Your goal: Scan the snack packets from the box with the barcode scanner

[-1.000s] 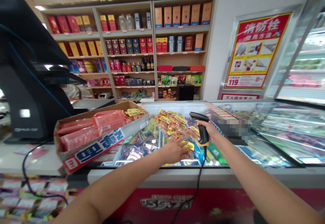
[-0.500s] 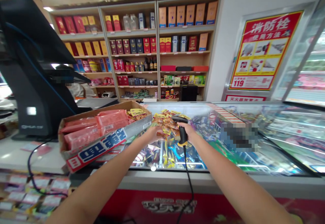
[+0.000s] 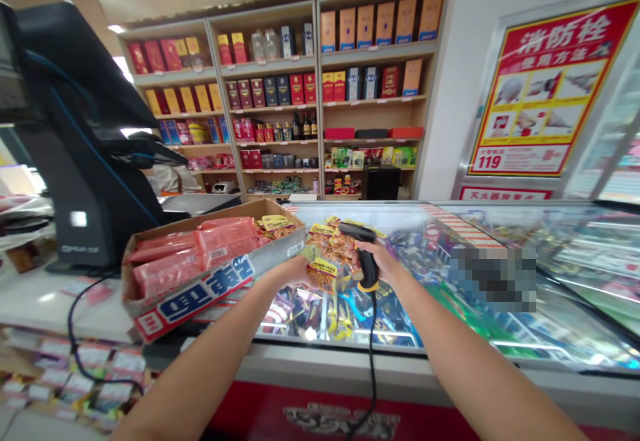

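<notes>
My right hand [image 3: 379,260] is shut around the grip of a black handheld barcode scanner [image 3: 367,259] with a yellow base, its head pointing left over the snacks. My left hand [image 3: 293,272] holds a small snack packet with a yellow label [image 3: 323,272] up near the scanner. Behind both hands, a heap of orange-and-yellow snack packets [image 3: 333,244] lies on top of the chest freezer's contents. The scanner's black coiled-free cable [image 3: 371,354] hangs down over the freezer's front edge.
A cardboard box of red packets [image 3: 190,261] sits on the freezer's left end. A black checkout terminal [image 3: 85,148] stands on the white counter [image 3: 65,308] at left. Wooden shelves of boxed liquor [image 3: 280,88] fill the back wall; a red-and-yellow fire hydrant poster [image 3: 543,88] hangs at right.
My left hand has come up from the heap with a packet and is closer to the scanner. The view has shifted slightly, so the shelves and the freezer sit further right.
</notes>
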{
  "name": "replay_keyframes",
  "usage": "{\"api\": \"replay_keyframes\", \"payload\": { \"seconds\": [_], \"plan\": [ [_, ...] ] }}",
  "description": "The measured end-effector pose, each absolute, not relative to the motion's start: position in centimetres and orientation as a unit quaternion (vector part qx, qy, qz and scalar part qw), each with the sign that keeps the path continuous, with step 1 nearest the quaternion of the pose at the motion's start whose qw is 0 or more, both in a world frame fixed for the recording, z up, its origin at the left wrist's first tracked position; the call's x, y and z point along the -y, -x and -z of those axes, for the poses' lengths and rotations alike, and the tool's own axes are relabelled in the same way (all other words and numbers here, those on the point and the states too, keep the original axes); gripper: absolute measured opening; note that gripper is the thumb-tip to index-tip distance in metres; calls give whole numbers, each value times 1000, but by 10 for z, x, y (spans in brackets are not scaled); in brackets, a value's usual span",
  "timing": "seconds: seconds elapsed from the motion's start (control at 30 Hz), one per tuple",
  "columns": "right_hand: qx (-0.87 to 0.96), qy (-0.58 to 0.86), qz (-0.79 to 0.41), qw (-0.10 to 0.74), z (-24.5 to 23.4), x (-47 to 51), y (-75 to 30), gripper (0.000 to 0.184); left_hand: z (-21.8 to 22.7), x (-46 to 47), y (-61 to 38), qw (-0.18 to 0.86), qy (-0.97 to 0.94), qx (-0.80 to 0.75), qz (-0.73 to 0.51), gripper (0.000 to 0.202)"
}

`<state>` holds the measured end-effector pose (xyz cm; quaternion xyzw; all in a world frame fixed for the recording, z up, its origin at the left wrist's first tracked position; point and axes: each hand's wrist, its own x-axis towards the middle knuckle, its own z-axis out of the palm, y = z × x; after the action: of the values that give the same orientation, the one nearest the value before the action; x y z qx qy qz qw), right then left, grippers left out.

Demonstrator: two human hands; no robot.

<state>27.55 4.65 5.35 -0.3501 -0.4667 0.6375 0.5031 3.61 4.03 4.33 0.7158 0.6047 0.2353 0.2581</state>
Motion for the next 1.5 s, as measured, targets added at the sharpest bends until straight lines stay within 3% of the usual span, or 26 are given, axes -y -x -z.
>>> {"api": "replay_keyframes", "payload": {
  "seconds": [0.1,0.17,0.37,0.43,0.63,1.5],
  "plan": [
    [468,329,-668,475,-45,-45,-278,15,-57,-37,-12,379,-685,-585,-212,25],
    [470,326,-667,478,-44,-46,-279,15,-70,-40,-5,415,-676,-551,-260,22],
    [541,314,-606,492,-53,-43,-282,22,-69,-78,-52,338,-567,-471,-585,15],
    [566,330,-577,488,-57,-39,-283,24,-53,-89,-67,331,-545,-459,-618,17],
    [625,392,-522,428,-65,-28,-280,22,-26,-96,-65,347,-539,-427,-638,19],
    [594,384,-545,449,-64,-21,-274,19,-36,-82,-67,377,-523,-416,-641,14]
  ]
}}
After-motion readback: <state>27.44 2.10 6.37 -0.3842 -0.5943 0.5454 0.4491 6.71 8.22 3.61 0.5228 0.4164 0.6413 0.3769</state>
